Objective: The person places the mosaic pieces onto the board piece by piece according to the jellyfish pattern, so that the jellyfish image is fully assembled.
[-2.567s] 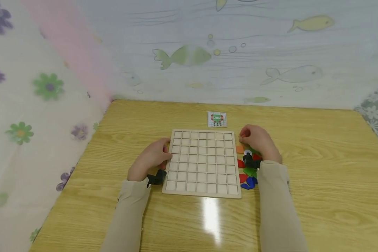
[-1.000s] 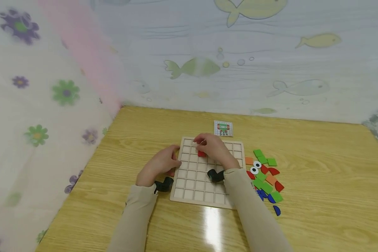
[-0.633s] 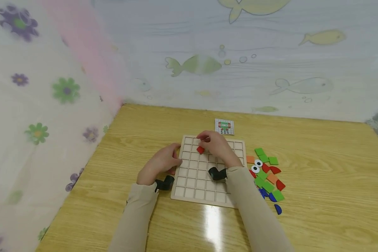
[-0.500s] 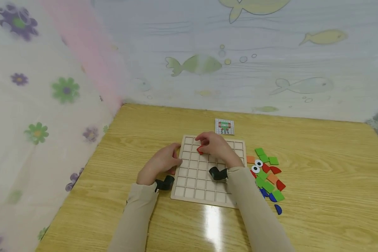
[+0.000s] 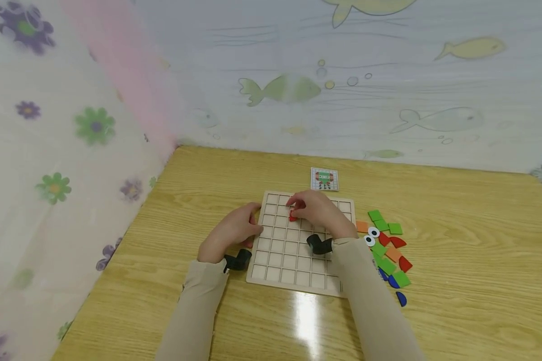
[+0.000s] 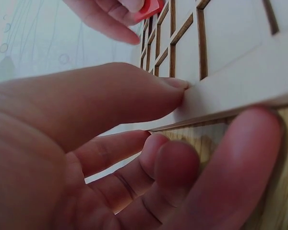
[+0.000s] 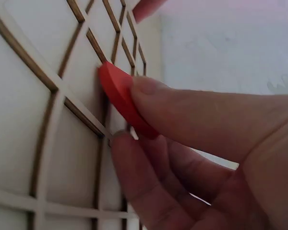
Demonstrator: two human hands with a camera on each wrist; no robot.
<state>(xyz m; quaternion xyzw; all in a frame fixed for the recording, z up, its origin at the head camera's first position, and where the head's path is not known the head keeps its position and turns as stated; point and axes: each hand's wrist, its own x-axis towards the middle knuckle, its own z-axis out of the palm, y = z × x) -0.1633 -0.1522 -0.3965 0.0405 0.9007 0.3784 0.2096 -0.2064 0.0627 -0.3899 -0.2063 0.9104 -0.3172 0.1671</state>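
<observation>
A pale wooden grid board [image 5: 287,247] lies on the table in the head view. At its left edge my left hand [image 5: 232,230] holds the board, thumb on the rim and a finger against the side in the left wrist view. Over the upper part of the grid, my right hand [image 5: 318,209] pinches a small red tile [image 7: 119,91] with a curved edge between thumb and fingers. The right wrist view has the tile tilted against the grid cells; whether it sits in one I cannot tell. Part of the board is hidden under the right hand and forearm.
Right of the board lie loose green squares [image 5: 395,228], orange squares [image 5: 393,254], red curved tiles [image 5: 405,263], blue half-rounds [image 5: 401,299] and white eye discs [image 5: 373,232]. A pattern card [image 5: 324,179] lies behind the board. Walls stand at the back and left.
My right hand has come from beside the loose tiles to above the grid with the red tile. Lately it has turned the tile and shifted slightly. My left hand stays at the board's edge.
</observation>
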